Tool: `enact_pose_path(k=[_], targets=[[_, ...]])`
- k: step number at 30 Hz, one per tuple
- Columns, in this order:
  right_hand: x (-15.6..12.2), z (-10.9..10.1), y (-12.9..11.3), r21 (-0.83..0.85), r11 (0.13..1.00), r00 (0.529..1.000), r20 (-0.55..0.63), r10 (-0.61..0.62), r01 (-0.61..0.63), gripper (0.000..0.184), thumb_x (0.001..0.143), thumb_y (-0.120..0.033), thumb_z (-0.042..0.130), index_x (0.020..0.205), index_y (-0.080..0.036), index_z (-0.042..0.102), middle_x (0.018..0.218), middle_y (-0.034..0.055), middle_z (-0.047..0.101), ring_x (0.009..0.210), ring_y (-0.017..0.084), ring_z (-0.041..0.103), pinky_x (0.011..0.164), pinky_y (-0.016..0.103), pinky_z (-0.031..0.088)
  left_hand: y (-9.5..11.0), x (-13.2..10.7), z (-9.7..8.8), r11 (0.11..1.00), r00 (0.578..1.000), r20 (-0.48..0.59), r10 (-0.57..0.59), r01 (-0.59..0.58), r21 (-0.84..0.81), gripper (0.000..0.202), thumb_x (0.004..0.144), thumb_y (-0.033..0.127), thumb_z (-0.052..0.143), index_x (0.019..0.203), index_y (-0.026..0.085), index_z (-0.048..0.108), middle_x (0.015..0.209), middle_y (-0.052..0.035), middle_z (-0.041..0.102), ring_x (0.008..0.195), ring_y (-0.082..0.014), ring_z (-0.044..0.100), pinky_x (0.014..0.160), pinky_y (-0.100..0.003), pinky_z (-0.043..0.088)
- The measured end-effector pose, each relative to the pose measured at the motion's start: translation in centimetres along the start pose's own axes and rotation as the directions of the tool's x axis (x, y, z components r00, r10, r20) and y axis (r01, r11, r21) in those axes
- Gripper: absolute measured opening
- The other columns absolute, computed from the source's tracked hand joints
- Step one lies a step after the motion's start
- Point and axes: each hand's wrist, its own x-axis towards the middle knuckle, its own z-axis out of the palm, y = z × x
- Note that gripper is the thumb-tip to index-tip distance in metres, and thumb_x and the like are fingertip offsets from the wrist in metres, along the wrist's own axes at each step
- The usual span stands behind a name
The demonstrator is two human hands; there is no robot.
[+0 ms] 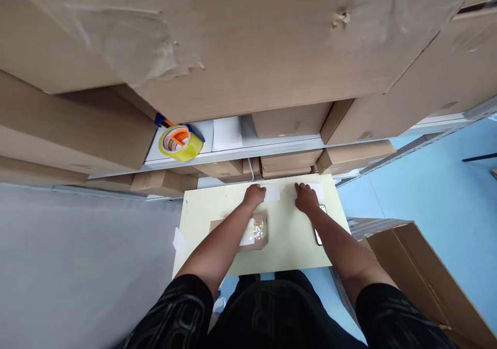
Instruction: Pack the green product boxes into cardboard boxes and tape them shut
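My left hand (254,196) is closed at the far side of the cream table (285,245), its fingers pinching the left edge of a white paper slip (273,193). To the right, my right hand (306,199) has its fingers bent down over another white paper slip (317,189), which shows past the knuckles. Just under my left forearm lies a small cardboard box (261,241) with a white label and shiny clear tape on top; the forearm hides part of it. A phone (319,233) with a lit screen is partly covered by my right forearm.
A shelf (233,156) full of cardboard boxes stands behind the table; a large box (264,48) juts out overhead. A yellow tape roll (181,143) sits on the shelf. An open carton (419,271) stands at the right. White paper (179,239) overhangs the table's left edge.
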Motion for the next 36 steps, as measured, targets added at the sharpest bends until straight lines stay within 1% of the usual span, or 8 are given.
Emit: enact_pose_path(k=[6, 9, 13, 16, 19, 24, 27, 36], targets=[[-5.3, -3.1, -5.0, 0.308, 0.947, 0.957, -0.288, -0.003, 0.096, 0.054, 0.096, -0.026, 0.044, 0.147, -0.011, 0.051, 0.129, 0.0196, 0.062, 0.123, 0.031, 0.055, 0.106, 0.046, 0.047, -2.7, -7.3, -5.2, 0.911, 0.946, -0.135, 0.294, -0.320, -0.261, 0.033, 0.094, 0.047, 0.055, 0.074, 0.021, 0.060, 0.056, 0.0022, 0.060, 0.055, -0.0148, 0.061, 0.059, -0.024, 0.043], [-10.0, -4.7, -10.4, 0.382, 0.878, 0.881, -0.465, -0.087, 0.288, 0.067, 0.094, -0.041, 0.055, 0.154, -0.012, 0.042, 0.145, 0.0214, 0.053, 0.138, 0.035, 0.045, 0.114, 0.051, 0.043, -4.4, -11.4, -6.3, 0.854, 0.928, -0.214, 0.304, -0.365, -0.370, 0.034, 0.090, 0.049, 0.061, 0.070, 0.022, 0.055, 0.054, 0.0051, 0.055, 0.052, -0.0125, 0.055, 0.055, -0.023, 0.040], [-13.7, -6.7, -17.0, 0.519, 0.779, 0.881, -0.465, -0.088, 0.352, 0.068, 0.086, -0.034, 0.064, 0.149, -0.013, 0.051, 0.143, 0.0228, 0.057, 0.133, 0.038, 0.051, 0.110, 0.056, 0.046, -6.4, -16.4, -6.7, 0.780, 0.928, -0.134, 0.347, -0.365, -0.508, 0.035, 0.086, 0.052, 0.066, 0.072, 0.021, 0.058, 0.060, 0.0044, 0.056, 0.055, -0.0121, 0.053, 0.055, -0.023, 0.041], [-14.8, -8.4, -20.0, 0.805, 0.542, 0.952, -0.305, 0.026, 0.243, 0.034, 0.087, -0.037, 0.063, 0.112, -0.017, 0.074, 0.104, 0.0147, 0.076, 0.102, 0.034, 0.068, 0.090, 0.048, 0.057, -8.3, -19.7, -7.8, 0.675, 0.854, -0.047, 0.519, -0.443, -0.589, 0.033, 0.085, 0.053, 0.069, 0.090, 0.020, 0.068, 0.078, -0.0008, 0.068, 0.067, -0.0147, 0.061, 0.063, -0.025, 0.048], [-16.1, -10.3, -22.2, 0.988, 0.150, 0.968, -0.061, 0.243, 0.025, 0.029, 0.084, -0.047, 0.069, 0.092, -0.019, 0.073, 0.080, 0.0060, 0.075, 0.073, 0.026, 0.071, 0.071, 0.038, 0.059, -11.0, -21.6, -10.3, 0.590, 0.757, -0.156, 0.635, -0.605, -0.535, 0.029, 0.088, 0.047, 0.068, 0.098, 0.020, 0.072, 0.092, -0.0040, 0.072, 0.082, -0.0168, 0.064, 0.077, -0.027, 0.050], [-18.9, -12.9, -25.4, 0.969, -0.241, 0.953, 0.032, 0.301, 0.043, 0.030, 0.069, -0.035, 0.080, 0.092, -0.019, 0.067, 0.078, 0.0005, 0.072, 0.050, 0.016, 0.063, 0.052, 0.031, 0.055, -14.9, -21.2, -14.7, 0.592, 0.828, -0.142, 0.542, -0.496, -0.635, 0.022, 0.087, 0.040, 0.067, 0.089, 0.019, 0.070, 0.080, -0.0016, 0.069, 0.072, -0.0139, 0.058, 0.069, -0.026, 0.047], [-20.4, -13.7, -27.0, 0.967, -0.253, 0.962, 0.046, 0.270, 0.025, 0.026, 0.065, -0.030, 0.080, 0.082, -0.018, 0.065, 0.065, -0.0011, 0.067, 0.044, 0.014, 0.059, 0.046, 0.028, 0.051, -15.8, -20.9, -16.1, 0.533, 0.811, -0.009, 0.584, -0.393, -0.750, 0.028, 0.086, 0.044, 0.068, 0.091, 0.017, 0.070, 0.081, -0.0039, 0.071, 0.068, -0.0133, 0.058, 0.066, -0.026, 0.047], [-23.3, -13.9, -29.0, 0.992, -0.122, 0.977, 0.020, 0.214, 0.007, 0.019, 0.068, -0.024, 0.075, 0.084, -0.015, 0.068, 0.059, -0.0011, 0.066, 0.043, 0.015, 0.056, 0.044, 0.029, 0.047, -16.3, -23.5, -18.5, 0.485, 0.773, -0.034, 0.634, -0.432, -0.760, 0.025, 0.082, 0.041, 0.070, 0.086, 0.016, 0.070, 0.076, -0.0042, 0.070, 0.068, -0.0132, 0.058, 0.067, -0.026, 0.048]])
